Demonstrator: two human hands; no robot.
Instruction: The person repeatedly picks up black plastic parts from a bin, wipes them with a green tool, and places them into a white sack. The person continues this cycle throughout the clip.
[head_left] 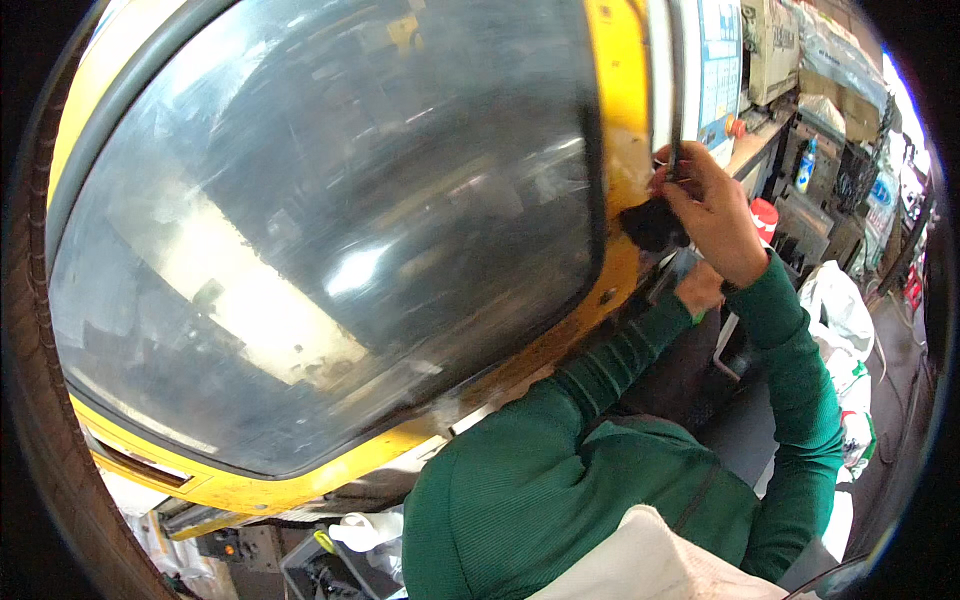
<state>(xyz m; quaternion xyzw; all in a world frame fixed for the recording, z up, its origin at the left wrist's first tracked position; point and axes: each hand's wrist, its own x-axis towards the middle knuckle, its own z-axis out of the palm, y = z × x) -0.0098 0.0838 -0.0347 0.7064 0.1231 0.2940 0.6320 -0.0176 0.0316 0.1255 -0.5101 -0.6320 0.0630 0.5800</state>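
Observation:
My right hand (722, 215) is raised beside the right edge of a yellow machine door (622, 100). Its thumb and fingers are bent together at the lower end of a thin dark upright bar (677, 90); whatever they pinch is too small to make out. Just below the fingertips, a black part (652, 226) sticks out against the yellow frame. Lower down, my left hand (702, 288) shows only in part beneath the right wrist, its fingers hidden. Both forearms wear green sleeves.
A large dark window (400, 200) fills the door. Right of the bar are a blue-and-white control panel (718, 70) and a red knob (737, 128). Farther right stand a red-topped container (764, 218), a blue bottle (806, 165) and white bags (838, 305). A grey crate (318, 575) lies below.

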